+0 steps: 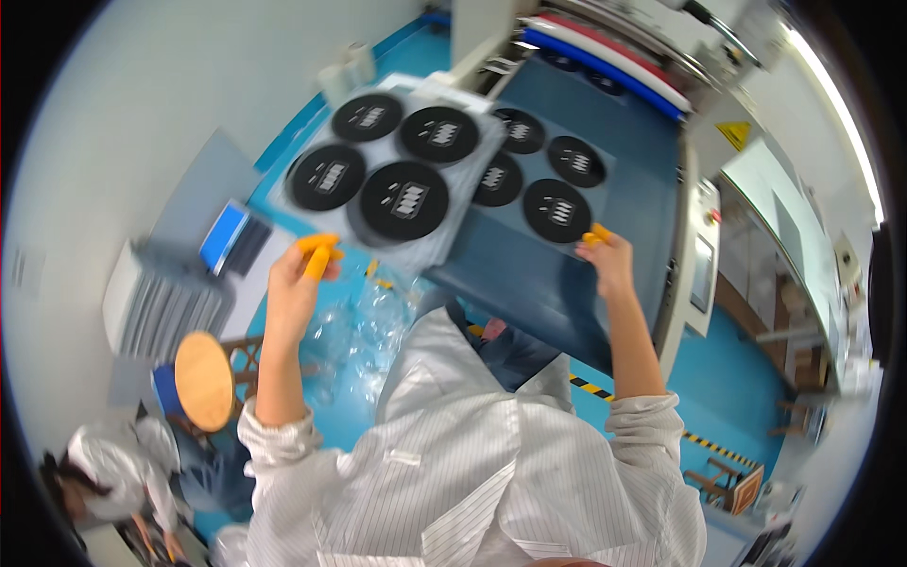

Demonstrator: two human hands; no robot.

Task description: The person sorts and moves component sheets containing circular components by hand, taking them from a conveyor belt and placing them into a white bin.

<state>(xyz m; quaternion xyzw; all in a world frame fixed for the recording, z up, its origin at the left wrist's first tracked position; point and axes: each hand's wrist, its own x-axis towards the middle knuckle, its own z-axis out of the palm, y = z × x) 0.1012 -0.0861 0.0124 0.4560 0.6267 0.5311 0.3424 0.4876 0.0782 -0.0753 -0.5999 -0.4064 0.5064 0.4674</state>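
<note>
My left hand [300,276], with yellow finger covers, is open with its fingers apart. It hovers just below the near edge of a stack of clear sheets [439,248] on the left, and nothing shows in it. Black discs [404,202] with white markings sit on the top sheet. On the dark conveyor belt [635,180] lies another clear sheet [515,215], bearing several black discs [557,211]; the stack partly covers its left side. My right hand [609,257], also in yellow finger covers, is closed in a pinch at that sheet's near right corner.
Blue and red rollers [605,71] span the belt's far end. A control panel [701,255] stands along its right side. Crumpled clear plastic [354,331] lies on the floor at left, near a round stool [204,380]. Another person [123,463] works at lower left.
</note>
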